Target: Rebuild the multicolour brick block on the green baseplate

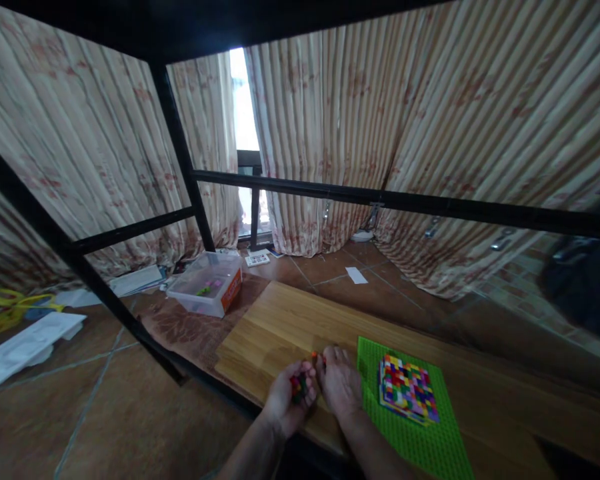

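Note:
My left hand is cupped palm up around several small toy building bricks in red, green and dark colours. Close beside it, my right hand reaches over the wooden board with its fingers curled together. An orange brick shows at its fingertips, with a bit of red next to it. To the right lies a green studded baseplate. A layered block of many-coloured bricks stands on that plate, apart from both hands.
Left of the wooden board, a clear plastic box with a few pink and green pieces sits on a brown cloth. Dark metal bars cross beyond the board. White packaging lies on the tiled floor.

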Demonstrator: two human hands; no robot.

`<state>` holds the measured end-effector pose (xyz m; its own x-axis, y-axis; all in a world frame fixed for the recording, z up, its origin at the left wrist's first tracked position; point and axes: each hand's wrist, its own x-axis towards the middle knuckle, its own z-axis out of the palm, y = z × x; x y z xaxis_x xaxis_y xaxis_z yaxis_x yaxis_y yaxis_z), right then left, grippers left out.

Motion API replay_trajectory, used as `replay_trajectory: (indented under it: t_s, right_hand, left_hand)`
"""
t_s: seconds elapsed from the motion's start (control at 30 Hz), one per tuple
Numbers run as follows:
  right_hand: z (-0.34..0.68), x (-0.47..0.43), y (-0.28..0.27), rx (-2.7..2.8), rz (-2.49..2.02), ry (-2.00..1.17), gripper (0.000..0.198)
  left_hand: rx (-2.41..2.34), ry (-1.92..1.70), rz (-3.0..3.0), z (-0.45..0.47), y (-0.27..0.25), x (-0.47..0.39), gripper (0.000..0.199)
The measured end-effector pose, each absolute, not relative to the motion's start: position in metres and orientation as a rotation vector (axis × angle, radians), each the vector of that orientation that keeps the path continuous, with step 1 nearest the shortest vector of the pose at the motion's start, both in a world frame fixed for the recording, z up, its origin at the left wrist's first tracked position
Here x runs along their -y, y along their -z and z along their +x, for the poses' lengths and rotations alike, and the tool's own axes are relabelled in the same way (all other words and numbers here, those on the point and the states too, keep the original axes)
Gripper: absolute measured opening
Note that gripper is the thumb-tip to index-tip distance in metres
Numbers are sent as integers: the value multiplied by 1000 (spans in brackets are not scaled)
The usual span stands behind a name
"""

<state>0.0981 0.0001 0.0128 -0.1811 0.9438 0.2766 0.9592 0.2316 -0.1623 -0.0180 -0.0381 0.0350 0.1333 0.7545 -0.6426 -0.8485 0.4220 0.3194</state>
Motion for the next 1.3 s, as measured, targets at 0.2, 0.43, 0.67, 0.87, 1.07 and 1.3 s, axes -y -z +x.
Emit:
replay_trajectory:
  t_s: [0.2, 0.43, 0.67, 0.87, 1.07, 1.3]
  right_hand:
    - [100, -1, -10, 2167, -1723, 59, 20]
    - [99, 0, -18, 2167, -1783, -11, 24]
    - [97, -1, -22, 2184, -1796, -47, 20]
    - [96, 0, -24, 2218, -1837, -104, 25]
    - [98, -1, -24, 2238, -1792, -169, 20]
    - [102, -6, -21, 2130, -1681, -352, 16]
  left_hand:
    - [-854, -1179, -124, -18, -35, 38, 10]
    - [-852, -1169, -93, -18, -37, 39, 9]
    - [-829, -1140, -82, -18, -38, 35, 9]
    - [-864, -1137, -58, -16, -40, 33, 12]
    - [-891, -1139, -40, -16, -41, 32, 13]
    - [-893, -1130, -39, -16, -42, 29, 14]
